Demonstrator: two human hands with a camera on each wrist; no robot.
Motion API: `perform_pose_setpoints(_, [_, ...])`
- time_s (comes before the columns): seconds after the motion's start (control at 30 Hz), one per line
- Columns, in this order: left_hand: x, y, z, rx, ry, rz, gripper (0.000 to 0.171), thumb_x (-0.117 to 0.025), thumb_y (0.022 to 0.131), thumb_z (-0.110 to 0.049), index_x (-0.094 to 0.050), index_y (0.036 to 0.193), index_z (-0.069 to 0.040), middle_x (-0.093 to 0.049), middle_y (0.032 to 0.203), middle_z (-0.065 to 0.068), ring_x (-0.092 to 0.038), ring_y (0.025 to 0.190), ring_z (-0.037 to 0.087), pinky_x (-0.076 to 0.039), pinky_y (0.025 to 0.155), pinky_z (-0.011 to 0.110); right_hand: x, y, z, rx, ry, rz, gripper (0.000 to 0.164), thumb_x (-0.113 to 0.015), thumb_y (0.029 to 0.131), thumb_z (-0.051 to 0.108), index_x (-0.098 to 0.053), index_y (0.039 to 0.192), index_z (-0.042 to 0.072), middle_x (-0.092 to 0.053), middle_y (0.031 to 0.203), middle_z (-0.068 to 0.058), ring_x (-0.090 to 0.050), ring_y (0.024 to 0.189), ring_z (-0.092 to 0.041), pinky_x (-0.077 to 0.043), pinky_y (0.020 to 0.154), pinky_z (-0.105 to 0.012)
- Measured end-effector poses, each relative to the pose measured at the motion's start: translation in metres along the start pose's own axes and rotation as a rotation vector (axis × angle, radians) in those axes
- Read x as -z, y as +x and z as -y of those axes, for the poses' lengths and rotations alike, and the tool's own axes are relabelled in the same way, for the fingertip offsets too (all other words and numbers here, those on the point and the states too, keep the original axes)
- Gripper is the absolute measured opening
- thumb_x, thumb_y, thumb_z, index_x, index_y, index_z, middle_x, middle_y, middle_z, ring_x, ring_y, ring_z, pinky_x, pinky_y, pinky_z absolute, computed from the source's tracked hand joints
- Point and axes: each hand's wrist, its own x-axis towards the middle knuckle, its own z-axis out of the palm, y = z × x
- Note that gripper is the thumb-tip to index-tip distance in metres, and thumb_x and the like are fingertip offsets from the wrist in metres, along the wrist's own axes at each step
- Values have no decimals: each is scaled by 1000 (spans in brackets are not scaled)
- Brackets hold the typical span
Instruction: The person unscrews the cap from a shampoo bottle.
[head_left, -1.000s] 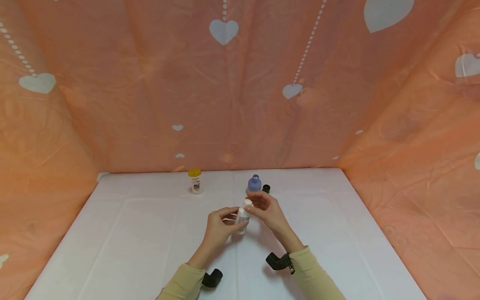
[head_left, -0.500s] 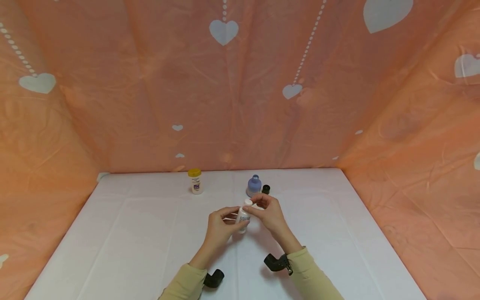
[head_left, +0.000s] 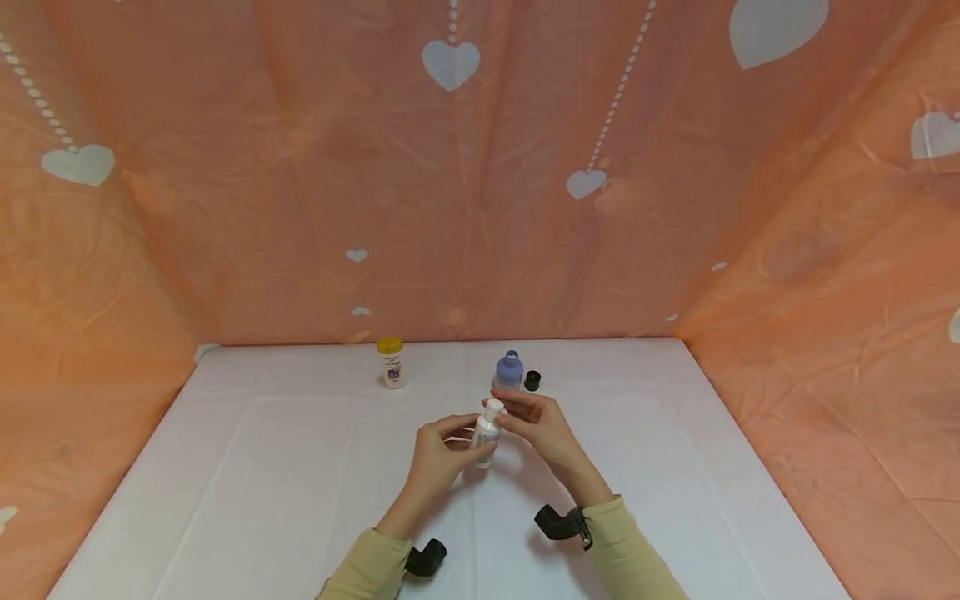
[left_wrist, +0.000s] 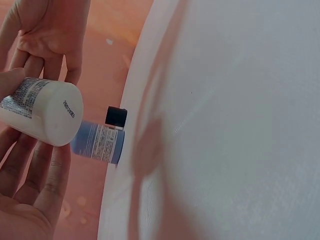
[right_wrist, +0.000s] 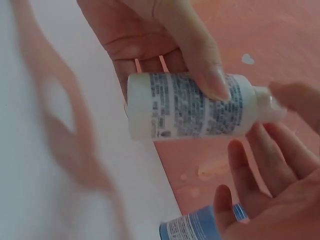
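A small white bottle (head_left: 486, 440) with fine printed text is held upright, slightly tilted, above the table. My left hand (head_left: 438, 454) grips its body, thumb across the label (right_wrist: 195, 105) and fingers behind. At the top, the thumb and fingers of my right hand (head_left: 542, 427) pinch the white cap (head_left: 494, 406), which sits on the bottle's neck. The left wrist view shows the bottle's flat base (left_wrist: 62, 114) with a stamped code. In the right wrist view the right thumb is blurred against the cap, and the other fingers spread below it.
Behind the hands stands a blue bottle (head_left: 509, 372) with its neck uncapped, a black cap (head_left: 532, 381) beside it. A white bottle with a yellow lid (head_left: 392, 363) stands at the back left. Orange heart-print cloth (head_left: 465, 208) walls the white table (head_left: 300, 467) at its back and sides.
The right hand's fingers pulled back from the cap slightly, then reached round it again, its wrist shifting a little. The left hand keeps holding the white bottle in nearly the same place.
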Motion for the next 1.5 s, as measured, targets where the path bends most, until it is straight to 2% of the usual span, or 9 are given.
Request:
perform_pose_setpoints(0.23, [-1, -1, 5, -44, -14, -6, 40, -86, 70, -9, -72, 107, -2, -69, 101, 13, -68, 82, 24, -58, 70, 30, -13, 2, -2, 38, -114, -184, 49, -76, 79, -2, -54, 121, -7, -62, 113, -17, -58, 103, -20, -42, 97, -45])
perform_pose_setpoints(0.37, [-3, -2, 2, -18, 1, -25, 40, -86, 69, -7, -73, 107, -6, -69, 101, 10, -67, 82, 24, -57, 70, 28, -21, 1, 6, 38, -115, -254, 44, -77, 75, -5, -53, 112, -10, -62, 98, -14, -56, 96, -31, -38, 94, -54])
perform_pose_setpoints(0.53, [-2, -5, -17, -28, 22, -21, 39, -83, 71, 0, -71, 108, 0, -68, 101, 14, -66, 84, 31, -57, 69, 26, -25, -1, 11, 9, -145, -294, 34, -80, 74, -1, -58, 99, -6, -62, 89, -5, -56, 98, -39, -37, 95, -55])
perform_pose_setpoints(0.63, [-1, -8, -30, -22, 27, -14, 38, -82, 71, 2, -70, 107, 4, -68, 101, 17, -66, 85, 35, -57, 70, 26, -21, 1, 2, -13, -143, -293, 29, -81, 75, 2, -62, 97, -3, -64, 90, -4, -59, 98, -33, -37, 98, -54])
perform_pose_setpoints(0.73, [-1, -9, -34, 1, 20, -10, 38, -82, 72, 1, -70, 108, 3, -68, 102, 17, -65, 87, 36, -57, 71, 26, -17, 1, -3, -19, -135, -255, 29, -79, 78, 4, -65, 103, -1, -66, 96, -6, -61, 98, -26, -42, 98, -46])
perform_pose_setpoints(0.9, [0, -9, -35, 12, 23, 1, 38, -82, 72, 2, -69, 108, 4, -67, 102, 17, -65, 87, 36, -57, 72, 28, -10, -2, -4, -9, -64, -133, 36, -71, 85, 2, -61, 118, -6, -65, 110, -16, -60, 101, -22, -50, 87, -29])
perform_pose_setpoints(1.07, [0, -9, -34, 18, 23, 6, 38, -82, 72, 1, -69, 108, 4, -67, 102, 17, -65, 88, 35, -57, 73, 31, -7, -3, -3, -15, -17, -47, 42, -67, 89, 3, -54, 126, -10, -61, 120, -22, -60, 106, -24, -51, 88, -28])
perform_pose_setpoints(1.3, [0, -10, -36, 17, 29, 2, 38, -81, 73, 2, -69, 109, 3, -67, 103, 18, -66, 87, 34, -57, 72, 28, -11, -1, -5, 12, -77, -136, 44, -74, 83, 2, -56, 123, -7, -61, 119, -19, -55, 112, -30, -35, 104, -52])
perform_pose_setpoints(1.5, [-2, -9, -33, -17, 18, -16, 38, -82, 72, 2, -69, 108, 3, -68, 102, 18, -66, 85, 36, -58, 72, 32, -18, 1, -5, -20, -101, -249, 43, -78, 79, 4, -56, 115, -6, -62, 109, -16, -57, 103, -23, -36, 101, -48])
